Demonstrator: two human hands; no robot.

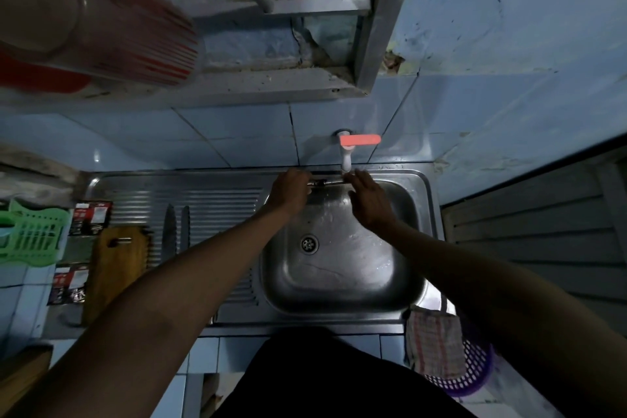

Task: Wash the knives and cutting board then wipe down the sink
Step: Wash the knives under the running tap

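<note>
Over the back of the steel sink (339,295), my left hand (290,192) grips one end of a knife (320,182) held level under the white tap spout (346,161). My right hand (368,202) lies with straight fingers on the knife's other end, which it hides. Two more knives (169,231) lie side by side on the ribbed drainboard (220,200). The wooden cutting board (115,268) lies flat to the left of them. The basin floor looks wet around the drain (309,244).
The tap's red lever (360,140) points right on the tiled wall. A green plastic basket (30,237) and two dark packets (90,217) sit at the far left. A checked cloth (434,343) hangs over a purple basket (475,373) at the sink's front right.
</note>
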